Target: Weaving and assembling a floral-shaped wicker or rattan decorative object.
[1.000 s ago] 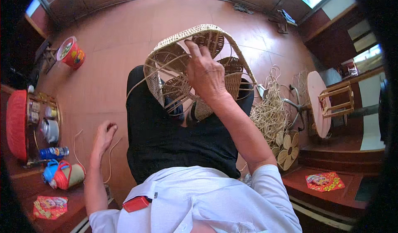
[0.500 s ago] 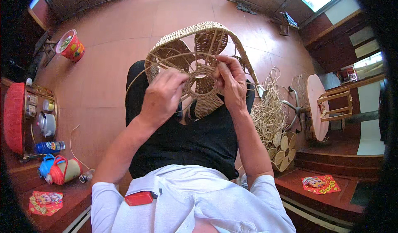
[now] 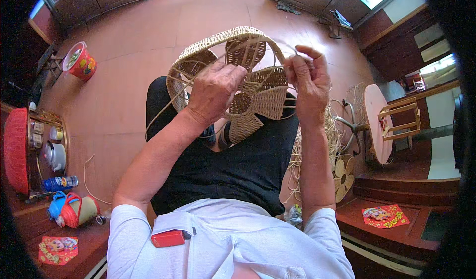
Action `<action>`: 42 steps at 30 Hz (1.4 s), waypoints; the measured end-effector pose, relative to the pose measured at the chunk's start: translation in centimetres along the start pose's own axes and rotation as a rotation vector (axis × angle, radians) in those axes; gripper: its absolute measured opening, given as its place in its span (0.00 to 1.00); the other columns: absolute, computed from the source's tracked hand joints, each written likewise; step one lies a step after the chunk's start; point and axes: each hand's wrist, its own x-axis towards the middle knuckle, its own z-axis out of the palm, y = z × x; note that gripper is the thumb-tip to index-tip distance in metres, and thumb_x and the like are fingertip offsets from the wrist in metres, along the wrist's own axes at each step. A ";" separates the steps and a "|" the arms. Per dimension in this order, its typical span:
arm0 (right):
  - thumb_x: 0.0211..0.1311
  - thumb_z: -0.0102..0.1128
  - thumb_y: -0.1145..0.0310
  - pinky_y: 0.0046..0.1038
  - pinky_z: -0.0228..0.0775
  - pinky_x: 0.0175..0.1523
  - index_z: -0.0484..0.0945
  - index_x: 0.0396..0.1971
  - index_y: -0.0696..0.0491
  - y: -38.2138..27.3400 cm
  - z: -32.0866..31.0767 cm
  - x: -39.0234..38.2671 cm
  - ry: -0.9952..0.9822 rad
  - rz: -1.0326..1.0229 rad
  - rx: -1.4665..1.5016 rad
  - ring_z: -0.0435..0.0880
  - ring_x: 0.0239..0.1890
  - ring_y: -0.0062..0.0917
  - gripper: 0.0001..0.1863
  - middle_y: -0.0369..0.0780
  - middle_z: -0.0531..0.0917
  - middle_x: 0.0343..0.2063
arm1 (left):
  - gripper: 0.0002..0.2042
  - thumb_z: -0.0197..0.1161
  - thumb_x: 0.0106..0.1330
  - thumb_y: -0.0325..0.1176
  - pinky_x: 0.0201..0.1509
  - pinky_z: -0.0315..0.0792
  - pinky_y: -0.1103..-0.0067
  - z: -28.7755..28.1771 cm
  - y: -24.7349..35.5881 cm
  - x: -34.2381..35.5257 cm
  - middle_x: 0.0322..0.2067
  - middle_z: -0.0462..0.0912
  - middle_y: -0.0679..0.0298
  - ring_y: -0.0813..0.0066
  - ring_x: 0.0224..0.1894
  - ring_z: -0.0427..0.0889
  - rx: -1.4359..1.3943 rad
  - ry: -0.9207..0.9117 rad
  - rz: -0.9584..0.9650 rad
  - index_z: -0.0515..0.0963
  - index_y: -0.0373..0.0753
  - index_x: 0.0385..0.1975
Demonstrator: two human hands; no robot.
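Observation:
A woven straw-coloured basket (image 3: pixel 258 105) with a flower of woven petals and a thick braided rim rests between my knees, tilted toward me. My left hand (image 3: pixel 216 91) is closed at the flower's centre, its fingers curled on the weave there; the fingertips are partly hidden. Off the basket's right side, my right hand (image 3: pixel 310 83) pinches a thin cord between thumb and fingers, and the cord arcs blurrily back over the basket. Another length of cord (image 3: pixel 162 116) loops out at the left, past my left hand.
A tangle of loose cord (image 3: pixel 327 130) and a flower-shaped woven piece (image 3: pixel 343 177) lie at the right, beside a round-topped stool (image 3: pixel 378 124). Left are a red bucket (image 3: pixel 82 63), a kettle (image 3: pixel 55 155), a blue bottle (image 3: pixel 60 183) and a thermos flask (image 3: pixel 82 212).
My right hand has moved from the flower's centre out to the right, drawing the cord with it. My left hand has shifted right onto the centre of the weave.

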 end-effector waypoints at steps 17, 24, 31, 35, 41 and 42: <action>0.72 0.64 0.80 0.44 0.87 0.46 0.70 0.77 0.46 4.4 2.5 -4.1 -0.064 -0.342 -0.781 0.94 0.48 0.45 0.35 0.52 0.87 0.59 | 0.11 0.66 0.69 0.28 0.50 0.81 0.60 0.8 2.6 -1.1 0.41 0.83 0.56 0.52 0.45 0.86 -0.046 0.008 -0.177 0.86 0.40 0.49; 0.73 0.56 0.81 0.56 0.81 0.54 0.50 0.86 0.46 6.1 4.0 -2.6 -0.200 -0.184 -0.706 0.86 0.55 0.63 0.45 0.63 0.82 0.60 | 0.10 0.65 0.70 0.26 0.51 0.81 0.57 0.8 2.7 -0.7 0.40 0.82 0.53 0.47 0.46 0.85 -0.127 -0.004 -0.258 0.85 0.38 0.48; 0.74 0.55 0.83 0.48 0.82 0.55 0.50 0.86 0.46 6.1 4.4 -3.2 -0.137 -0.152 -0.738 0.90 0.54 0.51 0.45 0.56 0.85 0.53 | 0.12 0.67 0.65 0.22 0.52 0.80 0.57 0.9 2.8 -0.9 0.42 0.83 0.52 0.46 0.48 0.85 -0.169 0.021 -0.280 0.85 0.37 0.47; 0.73 0.57 0.82 0.47 0.83 0.52 0.50 0.87 0.45 6.8 5.0 -3.6 -0.076 -0.242 -0.753 0.90 0.48 0.47 0.46 0.52 0.86 0.47 | 0.11 0.68 0.65 0.22 0.55 0.80 0.57 1.1 2.7 -1.2 0.44 0.85 0.52 0.46 0.48 0.85 -0.209 0.049 -0.302 0.84 0.37 0.47; 0.73 0.62 0.81 0.41 0.83 0.48 0.57 0.85 0.46 7.6 5.2 -4.9 0.059 -0.298 -0.685 0.89 0.42 0.36 0.44 0.46 0.85 0.40 | 0.11 0.68 0.66 0.23 0.55 0.79 0.57 1.0 2.7 -1.3 0.44 0.85 0.53 0.47 0.49 0.84 -0.237 0.042 -0.319 0.83 0.37 0.48; 0.73 0.61 0.81 0.38 0.83 0.46 0.57 0.84 0.48 7.7 5.1 -5.1 0.053 -0.268 -0.585 0.89 0.42 0.35 0.43 0.48 0.84 0.46 | 0.11 0.68 0.66 0.23 0.55 0.79 0.57 1.0 2.8 -1.3 0.44 0.85 0.53 0.47 0.49 0.84 -0.236 0.039 -0.317 0.83 0.37 0.48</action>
